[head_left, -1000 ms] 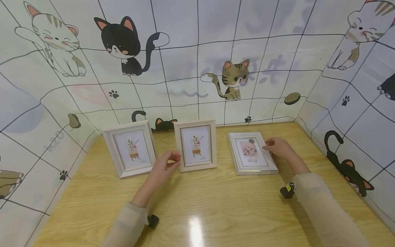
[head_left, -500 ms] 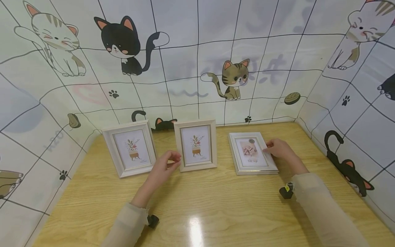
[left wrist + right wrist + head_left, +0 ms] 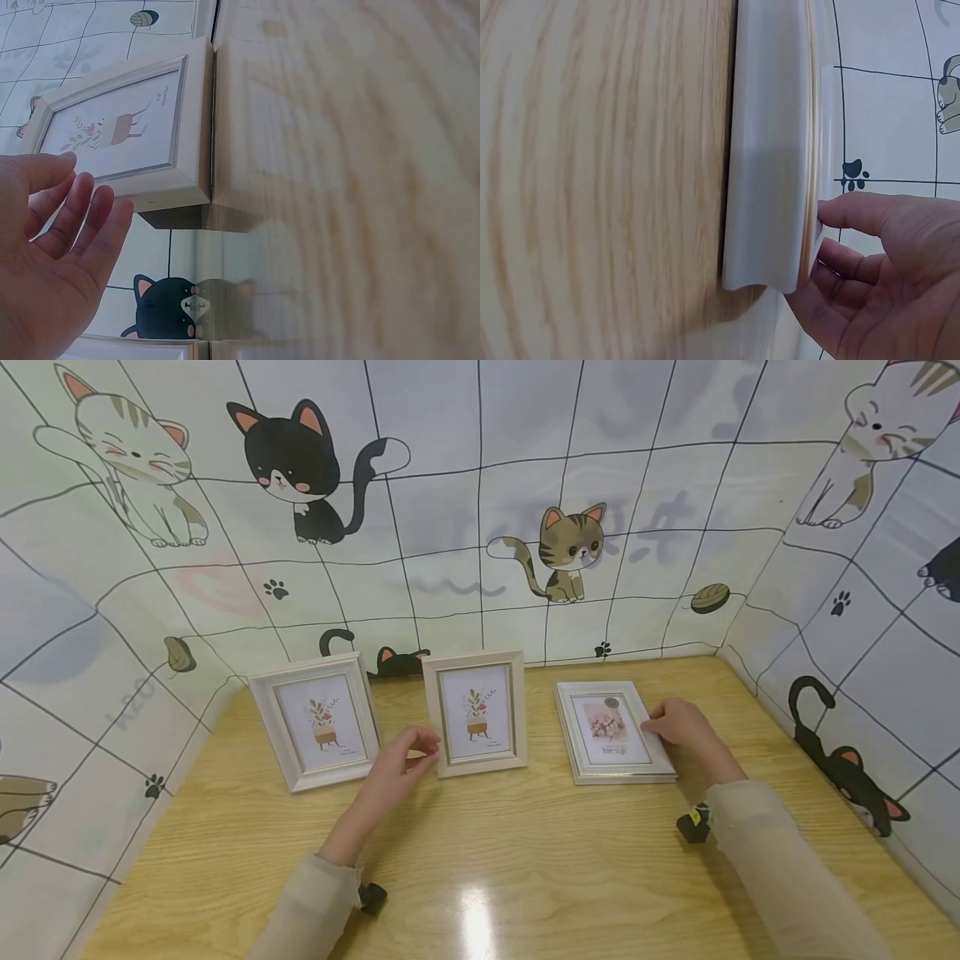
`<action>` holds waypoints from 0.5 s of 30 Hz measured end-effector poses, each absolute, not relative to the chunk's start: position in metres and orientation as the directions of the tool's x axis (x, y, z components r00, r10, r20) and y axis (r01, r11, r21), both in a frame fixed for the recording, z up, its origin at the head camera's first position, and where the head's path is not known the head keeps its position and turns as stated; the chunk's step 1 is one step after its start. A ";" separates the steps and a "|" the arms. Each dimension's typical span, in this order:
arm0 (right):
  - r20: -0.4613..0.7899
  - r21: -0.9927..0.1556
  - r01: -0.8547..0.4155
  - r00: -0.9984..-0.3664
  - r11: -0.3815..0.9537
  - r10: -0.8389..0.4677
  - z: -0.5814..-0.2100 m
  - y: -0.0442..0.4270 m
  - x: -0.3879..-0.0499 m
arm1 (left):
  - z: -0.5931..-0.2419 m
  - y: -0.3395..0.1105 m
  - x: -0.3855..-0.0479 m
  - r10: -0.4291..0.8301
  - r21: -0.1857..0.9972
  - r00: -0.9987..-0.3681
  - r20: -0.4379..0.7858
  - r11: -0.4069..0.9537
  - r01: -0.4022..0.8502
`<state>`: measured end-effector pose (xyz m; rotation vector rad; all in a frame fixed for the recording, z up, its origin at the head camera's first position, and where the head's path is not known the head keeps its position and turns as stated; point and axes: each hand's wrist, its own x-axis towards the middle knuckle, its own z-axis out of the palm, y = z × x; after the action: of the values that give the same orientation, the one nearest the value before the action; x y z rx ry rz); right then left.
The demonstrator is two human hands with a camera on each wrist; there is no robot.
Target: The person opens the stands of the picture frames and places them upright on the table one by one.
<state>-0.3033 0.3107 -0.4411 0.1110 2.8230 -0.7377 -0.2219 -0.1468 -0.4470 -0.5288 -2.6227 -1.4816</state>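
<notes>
White picture frame (image 3: 612, 737) lies flat at right, unmoved over the last second, its edge pinched by the right hand (image 3: 681, 725), the left hand (image 3: 394, 766) loosely curved, gripping nothing beside the standing middle frame (image 3: 477, 714); work appears paused.

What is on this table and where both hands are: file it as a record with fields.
Frames: three; left frame and middle frame stand, right frame lies face up
Prints: potted plant in left and middle, pink blossoms in right
Left hand: beside the middle frame's left edge, contact unclear
Right hand: holds the right frame by its right edge
Surface: wood-grain table
Backdrop: wall printed with cartoon cats
</notes>
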 end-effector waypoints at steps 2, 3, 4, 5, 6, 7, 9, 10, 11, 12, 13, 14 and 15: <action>-0.226 -0.463 0.129 -0.974 0.877 0.024 -0.440 0.310 -0.303 | -0.447 -0.147 -0.222 0.256 0.815 -0.937 0.239 0.472 0.337; -0.226 -0.458 0.132 -0.974 0.879 0.028 -0.440 0.310 -0.304 | -0.448 -0.147 -0.222 0.256 0.815 -0.937 0.239 0.472 0.336; -0.225 -0.455 0.134 -0.974 0.880 0.032 -0.440 0.309 -0.304 | -0.448 -0.147 -0.222 0.255 0.815 -0.937 0.238 0.473 0.336; -0.225 -0.454 0.137 -0.974 0.880 0.036 -0.440 0.309 -0.304 | -0.448 -0.147 -0.222 0.254 0.814 -0.937 0.238 0.473 0.336; -0.223 -0.454 0.138 -0.974 0.880 0.037 -0.439 0.309 -0.303 | -0.448 -0.147 -0.222 0.254 0.815 -0.938 0.237 0.473 0.335; -0.219 -0.455 0.139 -0.975 0.880 0.041 -0.439 0.308 -0.304 | -0.448 -0.147 -0.222 0.255 0.816 -0.937 0.238 0.471 0.336; -0.208 -0.461 0.139 -0.977 0.877 0.046 -0.437 0.308 -0.303 | -0.449 -0.147 -0.222 0.257 0.815 -0.936 0.242 0.469 0.340; -0.198 -0.466 0.136 -0.979 0.874 0.046 -0.436 0.307 -0.303 | -0.449 -0.147 -0.222 0.257 0.815 -0.935 0.244 0.468 0.341; -0.190 -0.471 0.133 -0.981 0.872 0.047 -0.435 0.307 -0.302 | -0.449 -0.147 -0.222 0.258 0.814 -0.934 0.246 0.468 0.344; -0.182 -0.478 0.132 -0.982 0.868 0.049 -0.434 0.307 -0.302 | -0.449 -0.147 -0.222 0.259 0.813 -0.933 0.249 0.468 0.347; -0.175 -0.487 0.132 -0.983 0.864 0.052 -0.434 0.306 -0.302 | -0.449 -0.147 -0.222 0.258 0.813 -0.933 0.250 0.468 0.348; -0.171 -0.497 0.132 -0.984 0.858 0.053 -0.434 0.306 -0.301 | -0.449 -0.147 -0.222 0.258 0.812 -0.933 0.249 0.469 0.347; -0.171 -0.508 0.135 -0.984 0.850 0.055 -0.434 0.307 -0.301 | -0.449 -0.146 -0.221 0.257 0.814 -0.935 0.246 0.469 0.343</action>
<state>-0.3013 0.3068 -0.4338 0.1485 2.8765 -0.8067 -0.2214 -0.1465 -0.4487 -0.5358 -2.6153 -1.4800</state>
